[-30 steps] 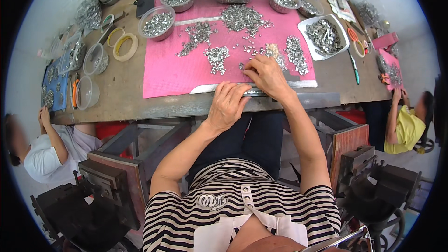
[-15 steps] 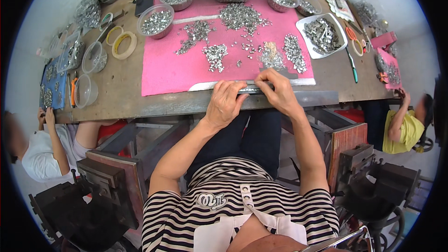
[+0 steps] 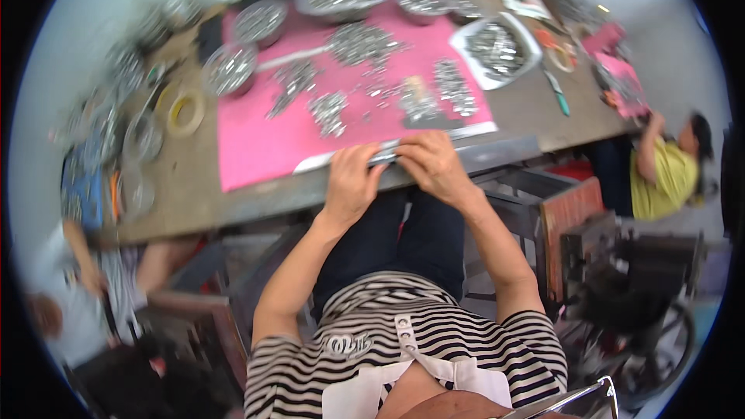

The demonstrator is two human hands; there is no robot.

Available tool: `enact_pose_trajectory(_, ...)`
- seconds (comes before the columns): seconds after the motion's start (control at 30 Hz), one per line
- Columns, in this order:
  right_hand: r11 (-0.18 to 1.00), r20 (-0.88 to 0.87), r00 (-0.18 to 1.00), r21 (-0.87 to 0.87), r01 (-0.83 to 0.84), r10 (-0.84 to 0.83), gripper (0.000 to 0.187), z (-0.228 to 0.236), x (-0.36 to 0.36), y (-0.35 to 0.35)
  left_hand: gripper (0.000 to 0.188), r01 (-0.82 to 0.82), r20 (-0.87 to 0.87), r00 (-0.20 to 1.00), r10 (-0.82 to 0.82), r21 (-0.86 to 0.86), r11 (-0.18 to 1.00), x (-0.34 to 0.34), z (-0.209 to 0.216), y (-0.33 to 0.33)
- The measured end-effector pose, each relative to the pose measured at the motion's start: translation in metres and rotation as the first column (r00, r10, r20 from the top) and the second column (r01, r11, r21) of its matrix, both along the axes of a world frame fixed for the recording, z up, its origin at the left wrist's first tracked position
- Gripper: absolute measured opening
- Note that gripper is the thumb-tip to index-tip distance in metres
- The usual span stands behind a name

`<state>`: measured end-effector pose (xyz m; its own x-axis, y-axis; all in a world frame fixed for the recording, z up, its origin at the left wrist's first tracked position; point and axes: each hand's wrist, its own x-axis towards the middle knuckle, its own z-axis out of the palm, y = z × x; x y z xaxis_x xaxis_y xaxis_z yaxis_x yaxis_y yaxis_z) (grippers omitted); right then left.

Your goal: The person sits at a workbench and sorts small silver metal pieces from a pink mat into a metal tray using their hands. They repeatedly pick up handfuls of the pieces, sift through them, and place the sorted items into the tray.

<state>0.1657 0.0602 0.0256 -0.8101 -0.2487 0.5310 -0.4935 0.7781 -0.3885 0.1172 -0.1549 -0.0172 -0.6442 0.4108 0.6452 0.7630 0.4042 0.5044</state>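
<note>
At the table's front edge, my left hand (image 3: pixel 353 180) and my right hand (image 3: pixel 434 164) face each other, fingers closed on opposite ends of a short narrow metal strip (image 3: pixel 384 156). My fingers cover much of the strip, and motion blurs its detail. Just beyond my hands, a pink mat (image 3: pixel 252 143) bears loose piles of small shiny metal pieces (image 3: pixel 329 111). A bundle of thin silvery pieces (image 3: pixel 420 101) lies nearest my right hand, beside another metal pile (image 3: pixel 454 88).
Plastic tubs (image 3: pixel 230 70) of metal pieces line the mat's far side. To the right are a white square dish (image 3: pixel 529 46), a green-handled tool (image 3: pixel 559 97) and orange scissors (image 3: pixel 555 50). Tape rolls (image 3: pixel 186 114) lie left. Co-workers sit on both sides, one in a yellow shirt (image 3: pixel 663 178).
The whole view has tilted and blurred. My right hand's fingers have closed down over the strip, and both hands remain at the table edge. The left co-worker's hands have dropped below the table.
</note>
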Motion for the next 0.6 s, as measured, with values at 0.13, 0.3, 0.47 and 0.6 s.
enact_pose_trajectory(0.13, 0.990, 0.276, 0.961, -0.129, 0.052, -0.014, 0.053, 0.003, 0.012, 0.033, 0.051, -0.127, 0.032, 0.990, 0.135, -0.170, 0.977, -0.003, 0.012, -0.033)
enact_pose_trajectory(0.3, 0.948, 0.351, 0.929, -0.319, 0.005, 0.114, 0.056, -0.010, 0.013, 0.045, 0.040, -0.073, 0.096, 0.990, 0.100, -0.254, 0.965, -0.012, -0.004, -0.055)
enact_pose_trajectory(0.47, 0.959, 0.285, 0.958, -0.263, 0.103, -0.025, 0.054, 0.019, 0.075, 0.053, 0.035, 0.096, 0.220, 0.973, -0.077, -0.077, 0.992, -0.007, 0.016, -0.020)
enact_pose_trajectory(0.6, 0.929, 0.239, 0.949, -0.255, 0.267, -0.207, 0.053, 0.040, 0.144, 0.101, 0.033, 0.330, 0.237, 0.917, -0.322, 0.006, 0.944, 0.003, 0.038, 0.065)
